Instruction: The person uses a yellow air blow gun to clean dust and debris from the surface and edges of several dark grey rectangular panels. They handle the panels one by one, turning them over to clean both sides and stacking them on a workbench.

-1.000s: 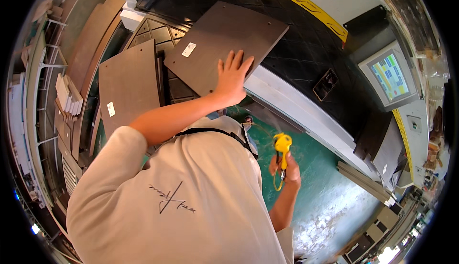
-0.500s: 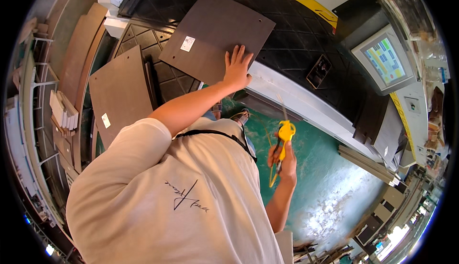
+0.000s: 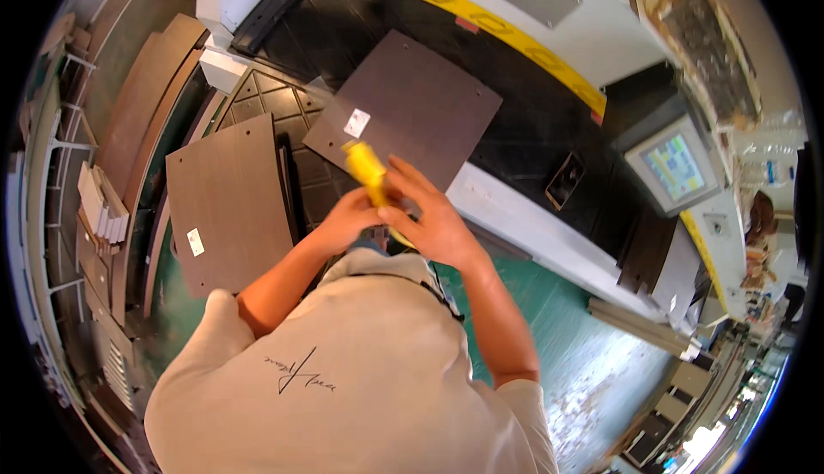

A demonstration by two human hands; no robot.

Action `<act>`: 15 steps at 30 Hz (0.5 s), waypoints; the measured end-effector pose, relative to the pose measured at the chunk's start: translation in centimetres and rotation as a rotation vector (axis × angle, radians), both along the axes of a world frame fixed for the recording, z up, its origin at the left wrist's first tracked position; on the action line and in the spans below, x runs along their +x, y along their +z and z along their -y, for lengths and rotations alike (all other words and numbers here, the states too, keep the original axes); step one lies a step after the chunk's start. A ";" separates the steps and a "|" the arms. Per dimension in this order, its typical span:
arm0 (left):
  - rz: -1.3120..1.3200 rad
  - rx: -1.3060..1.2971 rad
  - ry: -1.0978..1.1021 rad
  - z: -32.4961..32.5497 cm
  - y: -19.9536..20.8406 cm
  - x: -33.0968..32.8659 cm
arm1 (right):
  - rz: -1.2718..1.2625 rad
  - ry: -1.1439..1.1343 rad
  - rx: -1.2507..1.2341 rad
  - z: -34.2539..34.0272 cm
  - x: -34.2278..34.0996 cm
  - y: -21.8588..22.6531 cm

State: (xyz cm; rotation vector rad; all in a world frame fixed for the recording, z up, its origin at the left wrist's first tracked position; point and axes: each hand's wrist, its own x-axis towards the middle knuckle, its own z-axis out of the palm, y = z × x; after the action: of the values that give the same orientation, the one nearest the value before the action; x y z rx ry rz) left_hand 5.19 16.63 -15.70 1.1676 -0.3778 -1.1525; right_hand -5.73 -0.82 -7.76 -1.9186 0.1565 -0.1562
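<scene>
Both my hands meet in front of my body around a yellow air blow gun (image 3: 366,168), which is smeared by motion. My left hand (image 3: 348,218) closes at the lower end of its handle. From the other side my right hand (image 3: 436,221) grips the handle, its thumb pointing toward the left fingers. How the fingers wrap is partly hidden. Beyond the gun lies a dark brown panel (image 3: 421,105) with small corner holes and a white label (image 3: 356,122), resting on the black machine bed (image 3: 524,122).
Another brown panel (image 3: 227,204) stands at the left, on top of others. A yellow strip (image 3: 481,15) borders the machine. A screen (image 3: 674,165) and stacked panels (image 3: 665,259) are at the right, and a phone-like object (image 3: 565,181) lies on the bed. Green floor (image 3: 498,289) shows below.
My left hand has left the panel and come back toward my body. My right hand has brought the blow gun up and left to meet it. The view has shifted somewhat.
</scene>
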 end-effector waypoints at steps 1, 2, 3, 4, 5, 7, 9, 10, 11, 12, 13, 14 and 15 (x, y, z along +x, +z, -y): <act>-0.023 -0.061 0.161 -1.1 0.1 1.3 | 0.065 -0.021 -0.215 1.0 0.6 1.0; -0.052 -0.081 0.159 -2.7 0.1 3.0 | 0.032 -0.103 -0.235 2.7 1.2 2.5; -0.087 -0.100 0.153 -4.4 -0.2 4.6 | -0.004 -0.190 -0.253 4.6 1.6 4.4; -0.091 -0.056 0.144 -5.8 0.5 5.8 | 0.018 -0.311 -0.140 6.6 2.4 6.5; -0.107 -0.003 0.162 -6.7 2.8 6.4 | 0.074 -0.418 -0.251 8.5 3.4 9.1; -0.008 0.101 0.133 -8.3 4.3 7.3 | 0.167 -0.683 -0.571 12.7 5.2 13.4; 0.012 0.147 0.124 -9.8 2.8 7.6 | 0.300 -0.748 -0.907 17.7 7.1 16.9; 0.035 0.200 0.092 -10.0 2.2 7.6 | 0.332 -0.718 -1.142 20.6 7.5 18.3; 0.008 0.241 0.089 -10.1 2.1 7.4 | 0.363 -0.679 -1.370 23.0 7.9 19.1; 0.039 0.277 0.060 -10.2 1.7 7.1 | 0.366 -0.677 -1.377 24.2 8.4 19.7; 0.066 0.316 0.038 -10.3 1.3 6.6 | 0.263 -0.665 -1.514 25.1 9.1 19.9; 0.074 0.327 0.051 -10.4 1.2 6.0 | 0.158 -0.647 -1.652 26.0 9.5 20.1; 0.067 0.316 0.060 -10.4 1.2 5.6 | 0.166 -0.636 -1.663 26.7 9.6 20.5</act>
State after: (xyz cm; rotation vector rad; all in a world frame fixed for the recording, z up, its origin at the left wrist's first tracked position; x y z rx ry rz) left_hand 10.76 27.01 -14.51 1.4864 -0.2139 -1.1496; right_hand 3.90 -27.57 12.78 -3.3916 0.6737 -1.1560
